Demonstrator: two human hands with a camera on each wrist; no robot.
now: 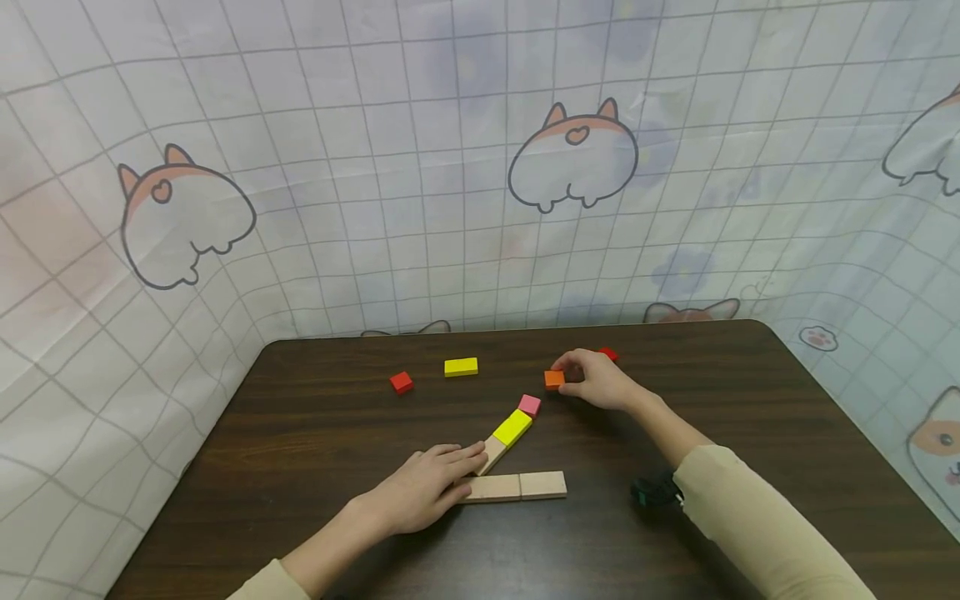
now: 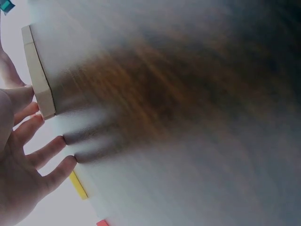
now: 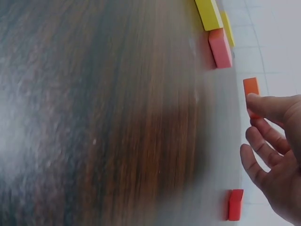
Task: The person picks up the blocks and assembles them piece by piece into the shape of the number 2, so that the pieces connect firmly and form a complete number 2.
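My right hand (image 1: 600, 381) pinches an orange block (image 1: 553, 380) between thumb and fingertips; the right wrist view shows this orange block (image 3: 251, 89) too. Spread out flat, my left hand (image 1: 423, 487) touches the plain wooden blocks near their left end. Two plain wooden blocks (image 1: 543, 485) lie end to end in a row. From that row's left end, another wooden block (image 1: 492, 455), a yellow block (image 1: 513, 428) and a pink block (image 1: 529, 405) run diagonally up to the right. The left hand hides where the two lines meet.
Toward the back lie a red block (image 1: 401, 382) and a second yellow block (image 1: 461, 367). Another red block (image 1: 608, 354) sits partly behind the right hand. A dark object (image 1: 654, 492) lies by the right sleeve. A patterned cloth (image 1: 450, 167) hangs behind the brown table (image 1: 300, 467).
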